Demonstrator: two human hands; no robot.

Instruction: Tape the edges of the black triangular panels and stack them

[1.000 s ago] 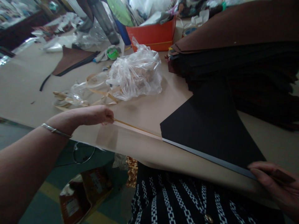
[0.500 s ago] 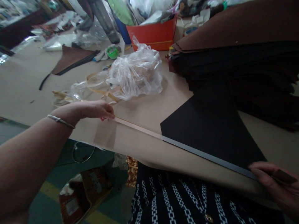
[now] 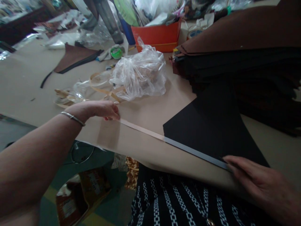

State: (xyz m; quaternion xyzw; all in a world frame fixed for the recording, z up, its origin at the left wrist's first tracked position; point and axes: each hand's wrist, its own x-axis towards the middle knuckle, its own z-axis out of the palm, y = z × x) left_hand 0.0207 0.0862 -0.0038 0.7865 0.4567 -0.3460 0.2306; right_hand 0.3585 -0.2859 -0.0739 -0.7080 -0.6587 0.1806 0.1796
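A narrow, translucent pale strip [image 3: 143,130] is stretched straight across the table edge, resembling tape. My left hand [image 3: 108,110] pinches its far-left end between closed fingertips. The strip's right half lies along the near edge of a black flat sheet piece [image 3: 207,125], where it looks grey. My right hand [image 3: 256,177] is on the strip near the piece's lower right, its fingers together and pointing left. Something small and dark shows at its fingertips, too unclear to name. The strip's right end is hidden under this hand.
A crumpled clear plastic bag [image 3: 141,75] lies behind the strip. To the right is a thick stack of brown and dark sheet pieces [image 3: 235,34]. An orange-red box [image 3: 157,34] stands at the back. Below the table [image 3: 131,146] sits an open brown bag or carton [image 3: 82,194].
My right hand has slid left along the strip, over the black piece. My left hand keeps its pinch on the left end. The view has shifted slightly.
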